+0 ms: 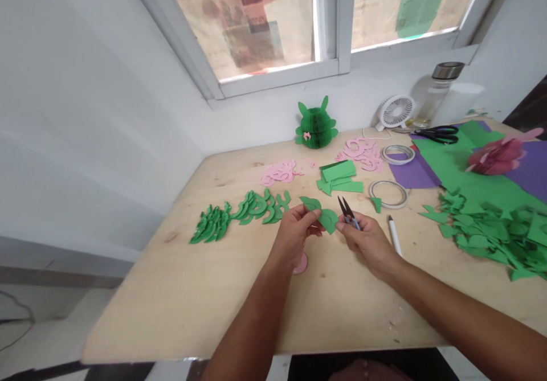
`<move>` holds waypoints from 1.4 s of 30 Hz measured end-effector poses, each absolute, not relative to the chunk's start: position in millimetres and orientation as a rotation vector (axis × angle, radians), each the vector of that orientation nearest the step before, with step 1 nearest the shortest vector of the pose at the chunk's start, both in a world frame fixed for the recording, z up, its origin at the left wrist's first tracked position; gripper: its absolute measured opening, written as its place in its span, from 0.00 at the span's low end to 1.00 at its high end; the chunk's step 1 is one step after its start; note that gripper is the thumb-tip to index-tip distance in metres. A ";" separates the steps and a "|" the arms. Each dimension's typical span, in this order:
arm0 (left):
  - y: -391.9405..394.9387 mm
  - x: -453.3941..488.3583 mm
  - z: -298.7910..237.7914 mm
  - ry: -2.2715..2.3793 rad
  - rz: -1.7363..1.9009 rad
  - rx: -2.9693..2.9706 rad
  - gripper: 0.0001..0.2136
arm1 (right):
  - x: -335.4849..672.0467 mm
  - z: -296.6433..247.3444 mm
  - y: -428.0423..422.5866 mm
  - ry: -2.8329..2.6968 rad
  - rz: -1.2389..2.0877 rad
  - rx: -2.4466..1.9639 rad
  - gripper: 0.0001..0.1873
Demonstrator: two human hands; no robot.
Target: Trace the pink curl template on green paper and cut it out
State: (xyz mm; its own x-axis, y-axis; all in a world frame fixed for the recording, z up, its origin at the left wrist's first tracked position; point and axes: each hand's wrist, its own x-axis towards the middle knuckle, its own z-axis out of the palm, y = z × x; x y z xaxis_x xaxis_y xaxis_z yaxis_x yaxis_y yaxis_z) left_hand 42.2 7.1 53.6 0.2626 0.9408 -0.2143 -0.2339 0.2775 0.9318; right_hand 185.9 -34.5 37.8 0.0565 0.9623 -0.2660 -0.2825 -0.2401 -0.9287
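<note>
Both arms reach in over the desk (192, 312) from its near side, and the two hands nearly meet above its middle. The left forearm (260, 301) slants up and a little to the right; the right forearm (461, 310) comes in at a flatter slant from the lower right corner.

The left hand (294, 224) is turned inward, its thumb laid along the near face of the green paper (328, 221) and its other fingers curled behind and below. These fingers are closed in a pinch on the paper, which is held up between the hands; whether it is one piece or two overlapping ones I cannot tell.

The right hand (371, 241) is half curled around small scissors (348, 210), gripping the blue handle, with the dark blades pointing up and slightly left, their tips a little apart. Its thumb and forefinger come together at the right edge of the paper; how firmly they press is unclear.

A pink paper piece (301, 263) lies partly hidden under the left wrist. Just beyond the left hand are green cutouts (258, 205), and beyond the paper a pile of green strips (339, 173). A white pen (394, 236) lies just right of the right hand, near a tape roll (388, 206).
</note>
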 end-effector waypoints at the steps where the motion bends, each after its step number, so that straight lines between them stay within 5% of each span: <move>1: 7.3 42.1 53.6 0.950 0.977 0.935 0.09 | 185.7 37.6 -34.6 -0.800 1.451 -1.219 0.15; 31: 9.1 45.0 52.4 0.993 1.060 0.900 0.11 | 189.1 23.3 -30.5 -1.012 1.337 -1.317 0.14; 42: 7.3 44.9 52.7 0.952 0.999 0.956 0.11 | 194.3 32.6 -32.5 -1.162 1.297 -1.251 0.22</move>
State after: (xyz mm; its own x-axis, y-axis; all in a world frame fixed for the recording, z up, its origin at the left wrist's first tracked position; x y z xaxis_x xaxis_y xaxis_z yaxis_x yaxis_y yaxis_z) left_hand 44.9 7.3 52.7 0.2518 0.9492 -0.1887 -0.2339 0.2489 0.9399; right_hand 194.3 -32.5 32.6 -0.0174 0.9959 -0.0887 -0.0206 -0.0890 -0.9958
